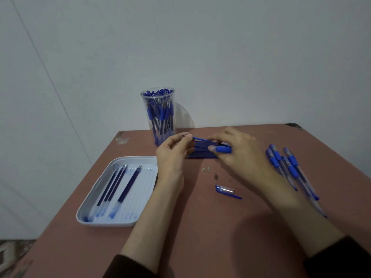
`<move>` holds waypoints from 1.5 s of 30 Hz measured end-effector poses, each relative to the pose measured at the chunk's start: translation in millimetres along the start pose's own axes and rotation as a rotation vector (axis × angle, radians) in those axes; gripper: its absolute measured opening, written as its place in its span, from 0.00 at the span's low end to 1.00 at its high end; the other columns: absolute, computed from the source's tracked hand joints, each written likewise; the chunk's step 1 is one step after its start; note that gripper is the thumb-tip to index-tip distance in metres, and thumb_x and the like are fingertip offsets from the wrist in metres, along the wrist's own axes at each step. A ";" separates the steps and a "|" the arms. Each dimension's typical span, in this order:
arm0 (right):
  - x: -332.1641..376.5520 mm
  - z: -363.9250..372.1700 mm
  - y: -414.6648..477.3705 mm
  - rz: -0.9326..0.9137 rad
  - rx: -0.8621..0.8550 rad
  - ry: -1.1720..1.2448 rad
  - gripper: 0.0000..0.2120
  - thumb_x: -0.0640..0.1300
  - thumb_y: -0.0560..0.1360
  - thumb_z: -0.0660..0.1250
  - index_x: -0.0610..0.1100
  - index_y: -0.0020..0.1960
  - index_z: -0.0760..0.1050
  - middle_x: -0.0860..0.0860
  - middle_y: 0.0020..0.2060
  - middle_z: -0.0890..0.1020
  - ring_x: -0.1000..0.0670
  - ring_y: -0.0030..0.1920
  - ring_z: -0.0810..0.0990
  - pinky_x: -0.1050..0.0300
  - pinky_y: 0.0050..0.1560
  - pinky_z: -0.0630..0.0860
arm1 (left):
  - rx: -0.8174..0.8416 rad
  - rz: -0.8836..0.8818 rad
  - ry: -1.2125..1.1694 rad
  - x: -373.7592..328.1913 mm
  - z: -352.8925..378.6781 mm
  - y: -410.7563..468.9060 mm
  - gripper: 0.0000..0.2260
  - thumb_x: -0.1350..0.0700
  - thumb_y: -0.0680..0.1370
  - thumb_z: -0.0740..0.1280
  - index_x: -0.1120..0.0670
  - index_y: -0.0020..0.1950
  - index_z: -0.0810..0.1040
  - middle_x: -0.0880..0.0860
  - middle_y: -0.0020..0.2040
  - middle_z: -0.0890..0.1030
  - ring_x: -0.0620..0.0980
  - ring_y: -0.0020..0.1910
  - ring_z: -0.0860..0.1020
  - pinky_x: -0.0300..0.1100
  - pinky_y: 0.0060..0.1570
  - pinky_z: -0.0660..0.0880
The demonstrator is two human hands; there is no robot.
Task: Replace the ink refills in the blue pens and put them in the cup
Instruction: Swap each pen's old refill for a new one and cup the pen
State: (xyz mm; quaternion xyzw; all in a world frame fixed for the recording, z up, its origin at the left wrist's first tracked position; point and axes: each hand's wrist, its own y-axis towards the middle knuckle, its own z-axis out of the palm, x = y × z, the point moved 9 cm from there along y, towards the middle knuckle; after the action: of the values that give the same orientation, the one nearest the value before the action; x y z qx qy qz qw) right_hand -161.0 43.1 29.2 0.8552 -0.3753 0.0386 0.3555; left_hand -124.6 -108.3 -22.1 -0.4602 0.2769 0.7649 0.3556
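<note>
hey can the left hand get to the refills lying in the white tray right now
Probably yes, once it lets go. The left hand is pinching the end of a refill, so it is busy. The white tray sits just beside that forearm, open on top, with nothing over the tray refills.

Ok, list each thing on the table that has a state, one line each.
cup: upright, packed with pens
tray: flat, holding used refills
pen cap: off, lying alone
pens at right: lying loose, capped
refill stack: lying under the hands
left hand: pinching a refill tip
right hand: gripping a pen barrel
</note>
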 end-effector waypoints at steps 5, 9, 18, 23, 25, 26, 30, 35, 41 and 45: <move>-5.3 5.2 1.0 0.032 0.029 -0.046 0.09 0.41 0.74 0.67 0.50 0.52 0.81 0.54 0.44 0.79 0.49 0.45 0.77 0.54 0.45 0.71 | -0.011 0.026 0.037 -1.9 -0.9 0.5 0.05 0.65 0.75 0.69 0.57 0.47 0.78 0.53 0.42 0.80 0.49 0.43 0.80 0.34 0.40 0.77; -14.3 24.8 1.9 0.057 0.172 -0.122 0.09 0.45 0.76 0.65 0.52 0.53 0.81 0.53 0.42 0.77 0.47 0.46 0.76 0.56 0.41 0.66 | -0.126 0.165 0.156 -17.0 -15.2 3.2 0.07 0.60 0.75 0.69 0.49 0.51 0.78 0.52 0.51 0.81 0.52 0.54 0.80 0.44 0.54 0.77; -19.1 47.0 4.8 0.051 0.276 -0.080 0.09 0.48 0.75 0.67 0.54 0.55 0.80 0.54 0.45 0.77 0.49 0.48 0.77 0.57 0.42 0.67 | -0.162 0.066 0.066 -13.1 -17.8 1.3 0.04 0.60 0.78 0.65 0.53 0.51 0.77 0.53 0.45 0.79 0.47 0.41 0.77 0.33 0.34 0.75; -20.3 46.0 5.3 0.062 0.203 -0.110 0.06 0.48 0.74 0.68 0.51 0.51 0.78 0.53 0.46 0.78 0.48 0.48 0.77 0.57 0.42 0.64 | -0.126 -0.057 -0.087 -8.3 -13.6 -0.4 0.14 0.54 0.82 0.55 0.54 0.47 0.80 0.52 0.42 0.82 0.47 0.41 0.79 0.37 0.39 0.74; -20.7 45.9 4.6 0.064 0.193 -0.098 0.06 0.48 0.74 0.68 0.51 0.50 0.78 0.53 0.46 0.78 0.48 0.47 0.77 0.57 0.42 0.65 | -0.084 -0.075 -0.106 -8.8 -12.7 -1.3 0.18 0.52 0.83 0.52 0.56 0.47 0.80 0.52 0.42 0.83 0.47 0.41 0.79 0.38 0.41 0.75; -20.4 45.3 4.2 0.062 0.190 -0.088 0.05 0.48 0.74 0.67 0.51 0.50 0.78 0.53 0.45 0.78 0.48 0.47 0.77 0.56 0.42 0.66 | -0.067 -0.078 -0.107 -9.3 -12.0 -1.9 0.19 0.51 0.83 0.51 0.56 0.48 0.80 0.52 0.42 0.83 0.47 0.41 0.80 0.38 0.41 0.75; -17.9 40.6 1.3 0.046 0.174 -0.049 0.05 0.47 0.74 0.66 0.50 0.49 0.79 0.53 0.43 0.78 0.50 0.45 0.77 0.56 0.41 0.69 | -0.042 -0.065 -0.037 -17.3 -10.1 -6.3 0.14 0.54 0.81 0.56 0.57 0.49 0.81 0.52 0.41 0.83 0.47 0.41 0.79 0.38 0.41 0.74; -15.7 38.5 1.0 0.034 0.158 -0.019 0.05 0.48 0.75 0.66 0.49 0.47 0.80 0.53 0.41 0.78 0.48 0.43 0.77 0.55 0.41 0.71 | -0.017 0.325 0.862 -63.5 -34.5 -11.3 0.08 0.60 0.77 0.65 0.55 0.53 0.82 0.49 0.43 0.82 0.43 0.41 0.79 0.30 0.39 0.70; -13.9 39.8 0.8 0.044 0.158 0.020 0.06 0.51 0.75 0.66 0.51 0.46 0.80 0.53 0.42 0.80 0.47 0.44 0.78 0.50 0.45 0.74 | 0.047 -0.002 1.569 -58.3 -98.1 -1.1 0.12 0.53 0.75 0.69 0.53 0.58 0.79 0.54 0.53 0.81 0.51 0.43 0.77 0.39 0.34 0.71; -18.4 38.9 -0.2 0.070 0.155 0.033 0.06 0.51 0.74 0.67 0.50 0.44 0.80 0.53 0.41 0.80 0.47 0.43 0.78 0.52 0.44 0.74 | 0.069 -0.093 1.585 -55.0 -104.6 -5.8 0.10 0.57 0.74 0.71 0.55 0.54 0.81 0.56 0.51 0.81 0.51 0.39 0.76 0.38 0.32 0.71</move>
State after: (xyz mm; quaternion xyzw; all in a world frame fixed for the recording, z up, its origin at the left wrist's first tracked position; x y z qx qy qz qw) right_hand -181.8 29.7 -6.0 0.8657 -0.3949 0.0941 0.2929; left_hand -49.1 -199.3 -17.3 -0.8673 0.4516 0.1848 0.0982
